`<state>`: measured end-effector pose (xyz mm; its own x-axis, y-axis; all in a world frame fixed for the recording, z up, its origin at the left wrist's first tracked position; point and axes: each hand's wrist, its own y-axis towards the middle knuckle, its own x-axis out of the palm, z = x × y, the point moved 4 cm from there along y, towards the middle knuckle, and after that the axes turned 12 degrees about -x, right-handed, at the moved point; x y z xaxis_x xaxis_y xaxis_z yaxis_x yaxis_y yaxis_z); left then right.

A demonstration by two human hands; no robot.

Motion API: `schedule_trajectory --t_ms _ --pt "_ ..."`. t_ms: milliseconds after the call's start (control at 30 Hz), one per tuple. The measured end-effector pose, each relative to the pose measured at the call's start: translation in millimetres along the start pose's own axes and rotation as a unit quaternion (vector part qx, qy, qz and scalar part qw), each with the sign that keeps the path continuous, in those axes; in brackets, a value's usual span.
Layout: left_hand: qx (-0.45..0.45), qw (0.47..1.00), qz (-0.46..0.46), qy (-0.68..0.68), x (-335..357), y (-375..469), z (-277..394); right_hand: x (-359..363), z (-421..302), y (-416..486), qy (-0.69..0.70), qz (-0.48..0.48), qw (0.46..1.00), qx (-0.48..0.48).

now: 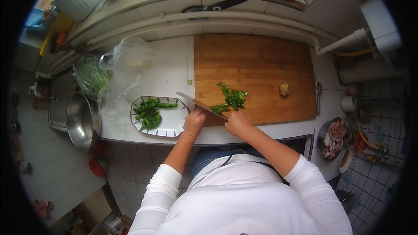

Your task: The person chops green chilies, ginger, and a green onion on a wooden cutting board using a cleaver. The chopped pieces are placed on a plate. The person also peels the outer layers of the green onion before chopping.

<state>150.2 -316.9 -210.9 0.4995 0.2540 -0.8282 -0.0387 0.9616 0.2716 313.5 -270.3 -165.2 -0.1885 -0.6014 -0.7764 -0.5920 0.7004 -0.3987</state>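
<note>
My right hand (pixel 237 123) grips the handle end of a kitchen knife (pixel 203 105), whose blade points up and left across the left edge of the bamboo cutting board (pixel 261 58). Close against the blade's near side is my left hand (pixel 195 122), fingers bent; whatever lies under its fingertips is hidden. Sliced green peppers (pixel 234 98) form a loose heap on the board just beyond the knife. Farther right on the board rests a knob of ginger (pixel 284 89). Left of my left hand, a white plate (pixel 171 125) with a patterned rim holds whole green peppers (pixel 148 109).
Clear plastic bags (pixel 125 75), one around leafy greens (pixel 94 75), lie at the left beside a steel basin (pixel 83 122). A bowl of raw meat (pixel 334 137) stands at the far right. White pipes (pixel 228 14) run along the back wall. A metal utensil (pixel 318 98) lies by the board's right edge.
</note>
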Motion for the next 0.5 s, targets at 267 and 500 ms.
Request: schedule_trajectory --t_ms 267,500 --pt "0.009 1.000 -0.007 -0.029 -2 2 -2 -26 12 -36 -0.020 -0.074 0.997 0.006" --pt "-0.012 1.000 -0.001 -0.003 -2 0 -3 -2 -12 -1 0.015 -0.069 0.997 0.037"
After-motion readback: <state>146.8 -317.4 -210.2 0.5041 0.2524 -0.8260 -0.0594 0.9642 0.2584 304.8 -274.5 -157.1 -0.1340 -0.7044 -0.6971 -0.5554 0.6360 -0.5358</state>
